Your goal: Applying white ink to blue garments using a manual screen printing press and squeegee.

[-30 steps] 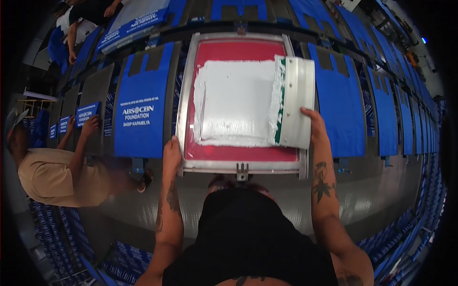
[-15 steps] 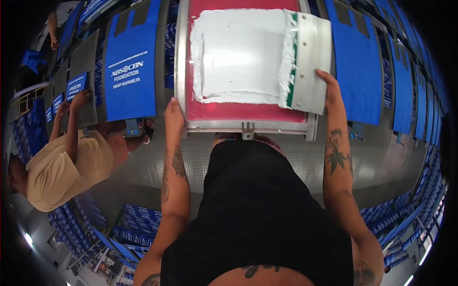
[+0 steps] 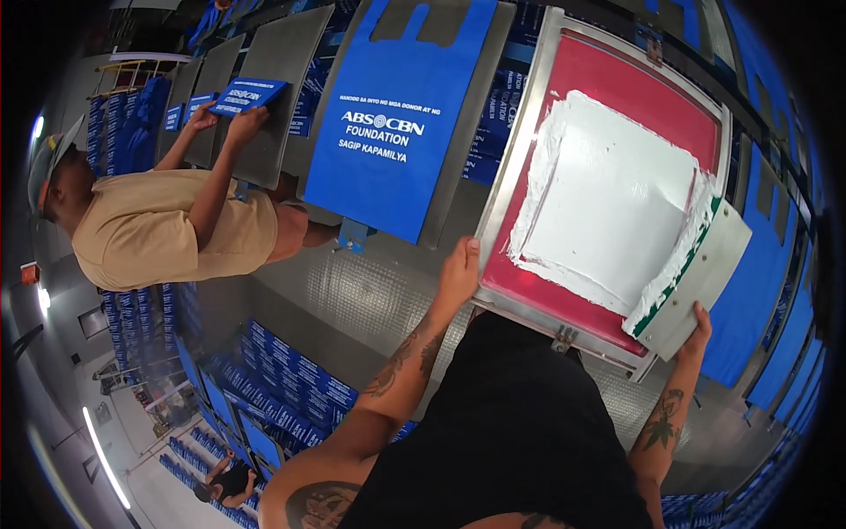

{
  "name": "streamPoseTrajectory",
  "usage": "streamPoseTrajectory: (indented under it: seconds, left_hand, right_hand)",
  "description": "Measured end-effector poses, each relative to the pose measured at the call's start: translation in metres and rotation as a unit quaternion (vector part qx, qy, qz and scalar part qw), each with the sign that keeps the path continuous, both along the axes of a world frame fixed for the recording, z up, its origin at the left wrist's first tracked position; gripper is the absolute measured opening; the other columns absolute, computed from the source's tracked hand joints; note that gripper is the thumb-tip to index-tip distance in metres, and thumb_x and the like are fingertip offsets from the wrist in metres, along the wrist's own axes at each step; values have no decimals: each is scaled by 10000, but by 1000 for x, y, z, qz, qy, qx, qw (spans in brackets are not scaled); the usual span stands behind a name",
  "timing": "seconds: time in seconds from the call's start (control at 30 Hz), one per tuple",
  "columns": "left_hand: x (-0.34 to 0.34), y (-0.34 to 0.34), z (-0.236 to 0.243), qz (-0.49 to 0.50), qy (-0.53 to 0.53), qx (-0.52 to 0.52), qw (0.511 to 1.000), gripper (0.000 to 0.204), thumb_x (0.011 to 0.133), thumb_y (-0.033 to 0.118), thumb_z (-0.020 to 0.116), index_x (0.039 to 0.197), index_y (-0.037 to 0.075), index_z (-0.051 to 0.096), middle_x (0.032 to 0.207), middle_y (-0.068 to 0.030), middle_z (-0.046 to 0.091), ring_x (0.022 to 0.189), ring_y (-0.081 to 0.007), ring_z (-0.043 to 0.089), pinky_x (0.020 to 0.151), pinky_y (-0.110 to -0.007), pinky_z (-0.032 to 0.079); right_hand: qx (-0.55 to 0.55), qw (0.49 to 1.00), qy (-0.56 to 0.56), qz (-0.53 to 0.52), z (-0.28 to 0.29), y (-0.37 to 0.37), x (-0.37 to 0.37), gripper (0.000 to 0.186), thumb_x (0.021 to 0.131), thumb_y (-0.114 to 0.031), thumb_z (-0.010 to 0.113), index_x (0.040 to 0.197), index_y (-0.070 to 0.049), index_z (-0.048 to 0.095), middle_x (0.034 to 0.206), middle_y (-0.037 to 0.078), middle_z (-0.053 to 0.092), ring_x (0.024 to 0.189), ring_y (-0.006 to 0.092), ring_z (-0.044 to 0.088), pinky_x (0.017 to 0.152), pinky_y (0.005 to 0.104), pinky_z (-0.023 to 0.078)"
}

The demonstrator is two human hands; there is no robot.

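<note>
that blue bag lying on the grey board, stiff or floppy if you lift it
Probably floppy: the blue bag lies thin and flat on its grey board, with cut-out handles. Likely light too. It looks like cloth, so probably not slippery.

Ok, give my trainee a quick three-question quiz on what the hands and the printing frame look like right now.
1. True or false: the left hand grips the near edge of the printing frame.
2. What does the right hand hold? A) a blue bag B) the squeegee C) a cap
3. Fill in: the paint spread across the red screen is ____.

Key: 1 true. 2 B; the squeegee rests at the right side of the screen, its edge coated in paint. 3 white. The blue bag lies on the board to the left, untouched by either hand.
</note>
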State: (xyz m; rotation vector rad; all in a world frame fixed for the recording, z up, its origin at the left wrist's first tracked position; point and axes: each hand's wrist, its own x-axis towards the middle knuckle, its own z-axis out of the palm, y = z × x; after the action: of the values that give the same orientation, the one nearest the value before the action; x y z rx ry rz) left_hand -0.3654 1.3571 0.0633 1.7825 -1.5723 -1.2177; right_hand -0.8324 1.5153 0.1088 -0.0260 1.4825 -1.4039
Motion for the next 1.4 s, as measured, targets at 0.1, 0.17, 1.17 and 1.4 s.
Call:
streamPoseTrajectory:
  seconds: [0.1, 0.17, 1.17, 1.4]
  left_hand:
    - [1, 0, -13, -7, 20, 13, 1000, 459, 1016, 407, 354, 1116, 4, 548, 974, -287, 616, 976, -487, 582, 804, -462, 467]
    - [-2, -5, -3, 8, 21, 46, 999, 475, 1013, 418, 366, 1145, -2, 546, 1038, -274, 618, 1022, -441, 593, 851, -437, 461]
    - [-90, -24, 49, -432, -222, -266, 833, 372, 571, -26, 683, 933, 54, 651, 981, -98, 606, 978, -293, 549, 885, -456, 392]
    - [-175, -184, 70, -443, -233, -354, 790, 181, 688, 170, 753, 825, 57, 715, 827, -175, 681, 810, -321, 670, 754, -416, 524]
  right_hand:
    - [10, 1000, 2, -4, -4, -10, -1, 450, 809, -245, 654, 1180, -10, 558, 1032, 135, 643, 922, 273, 641, 840, 404, 523]
    - [66, 986, 151, -23, 27, -35, 20, 479, 801, -237, 659, 1207, -8, 548, 1035, 125, 641, 924, 258, 635, 821, 391, 517]
    - [60, 577, 747, 325, 15, -27, 110, 241, 556, -151, 692, 793, -119, 661, 851, 40, 658, 854, 236, 632, 756, 419, 472]
    - [93, 566, 735, 362, 48, -178, 32, 288, 691, -284, 642, 920, -125, 717, 835, 145, 698, 821, 303, 681, 739, 438, 532]
